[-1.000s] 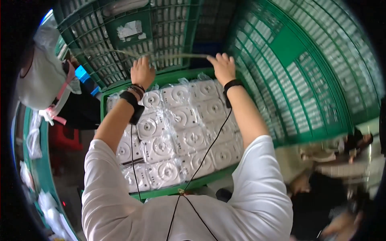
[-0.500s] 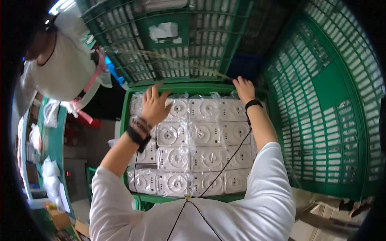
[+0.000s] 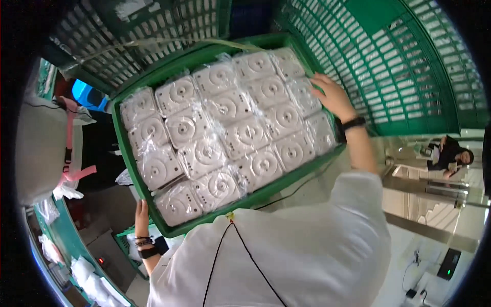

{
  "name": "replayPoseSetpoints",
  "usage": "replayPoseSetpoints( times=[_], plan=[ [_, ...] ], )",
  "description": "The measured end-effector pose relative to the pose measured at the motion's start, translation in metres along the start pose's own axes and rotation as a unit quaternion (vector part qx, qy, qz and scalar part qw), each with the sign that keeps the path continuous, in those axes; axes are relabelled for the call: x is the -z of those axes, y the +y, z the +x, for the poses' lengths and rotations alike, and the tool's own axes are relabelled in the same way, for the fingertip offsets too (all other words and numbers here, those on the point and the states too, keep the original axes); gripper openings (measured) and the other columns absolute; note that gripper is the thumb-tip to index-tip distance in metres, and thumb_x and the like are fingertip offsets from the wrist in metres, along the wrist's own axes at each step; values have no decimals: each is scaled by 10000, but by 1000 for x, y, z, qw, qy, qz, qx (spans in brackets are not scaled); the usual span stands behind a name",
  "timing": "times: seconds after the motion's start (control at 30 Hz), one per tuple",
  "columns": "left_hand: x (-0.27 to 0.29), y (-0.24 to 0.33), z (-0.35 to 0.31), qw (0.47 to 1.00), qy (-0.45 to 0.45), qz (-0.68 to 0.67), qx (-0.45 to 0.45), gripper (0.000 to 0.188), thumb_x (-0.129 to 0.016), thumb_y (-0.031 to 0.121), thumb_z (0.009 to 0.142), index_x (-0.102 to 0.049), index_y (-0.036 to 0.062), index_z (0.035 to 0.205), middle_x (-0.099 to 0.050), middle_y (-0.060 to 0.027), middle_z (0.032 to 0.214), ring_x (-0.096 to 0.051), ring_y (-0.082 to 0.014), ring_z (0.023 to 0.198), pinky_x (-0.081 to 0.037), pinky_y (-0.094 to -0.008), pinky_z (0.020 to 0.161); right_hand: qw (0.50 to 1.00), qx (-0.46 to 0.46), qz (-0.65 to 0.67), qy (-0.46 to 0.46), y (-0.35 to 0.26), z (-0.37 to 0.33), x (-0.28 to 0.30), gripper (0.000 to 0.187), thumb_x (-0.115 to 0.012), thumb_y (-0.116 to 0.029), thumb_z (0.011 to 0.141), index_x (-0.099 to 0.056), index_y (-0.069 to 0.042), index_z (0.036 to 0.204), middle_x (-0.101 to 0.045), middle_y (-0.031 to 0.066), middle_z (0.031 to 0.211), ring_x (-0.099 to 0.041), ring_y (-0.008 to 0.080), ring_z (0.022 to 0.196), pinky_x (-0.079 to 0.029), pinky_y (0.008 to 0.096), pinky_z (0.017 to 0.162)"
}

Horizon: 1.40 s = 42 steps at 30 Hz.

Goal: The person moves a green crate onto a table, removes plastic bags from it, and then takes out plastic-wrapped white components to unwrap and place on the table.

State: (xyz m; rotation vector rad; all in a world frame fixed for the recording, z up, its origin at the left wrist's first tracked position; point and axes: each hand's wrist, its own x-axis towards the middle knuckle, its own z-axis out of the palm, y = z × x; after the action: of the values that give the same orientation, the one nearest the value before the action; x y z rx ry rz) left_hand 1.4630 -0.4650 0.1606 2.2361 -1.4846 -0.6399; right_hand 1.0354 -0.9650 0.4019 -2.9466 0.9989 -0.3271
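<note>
A: Green crate (image 3: 291, 177), ctr., askew, w/ film-wrapped white housings (image 3: 223, 108); R hand (image 3: 333, 97), 2 o'clock, half-open, fingers over rim.

B: L hand (image 3: 142, 217), 8 o'clock, fingers straight near corner; hold, can't tell. Best: steady, level, opp. rims gripped.

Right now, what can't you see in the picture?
In the head view:
- Floor of the green crate: hidden under bagged white parts.
- Right hand: palm hidden by the hand's own back.
- Left hand: inner side turned away, so touching the crate or not is unclear.
- Person at left: cut off by the dark lens edge.
</note>
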Motion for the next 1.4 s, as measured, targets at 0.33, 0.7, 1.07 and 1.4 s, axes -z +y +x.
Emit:
replayPoseSetpoints(
  times=[0.33,0.7,1.07,1.4],
  plan=[
    [6,55,21,882,44,-398,250,440,-510,296,839,-421,28,1176,-502,-28,987,-472,-146,846,-375,-270,735,872,-450,9,193,-3,-232,-98,299,-495,-289,829,-555,-2,887,-532,157,880,-495,310,795,-397,365,695],
    [34,48,3,796,43,-560,225,483,-595,297,742,-466,43,1132,-523,12,879,-461,-105,779,-369,-227,723,546,-521,593,281,-46,-205,-67,534,-507,-375,812,-406,0,1179,-446,93,1165,-432,239,1050,-364,381,870],
    [6,20,-35,519,86,-835,160,295,-512,275,807,-562,52,993,-589,-54,917,-552,-153,804,-434,-256,715,498,-486,619,363,-89,-227,-65,421,-421,-314,854,-452,19,1109,-475,104,1114,-470,264,970,-379,372,842],
    [19,47,-6,524,116,-833,132,326,-476,239,823,-511,35,1076,-572,-52,986,-549,-163,862,-425,-268,772,480,-491,637,349,-69,-206,-47,391,-357,-301,880,-466,4,1100,-495,108,1079,-472,256,967,-383,358,842]
  ],
)
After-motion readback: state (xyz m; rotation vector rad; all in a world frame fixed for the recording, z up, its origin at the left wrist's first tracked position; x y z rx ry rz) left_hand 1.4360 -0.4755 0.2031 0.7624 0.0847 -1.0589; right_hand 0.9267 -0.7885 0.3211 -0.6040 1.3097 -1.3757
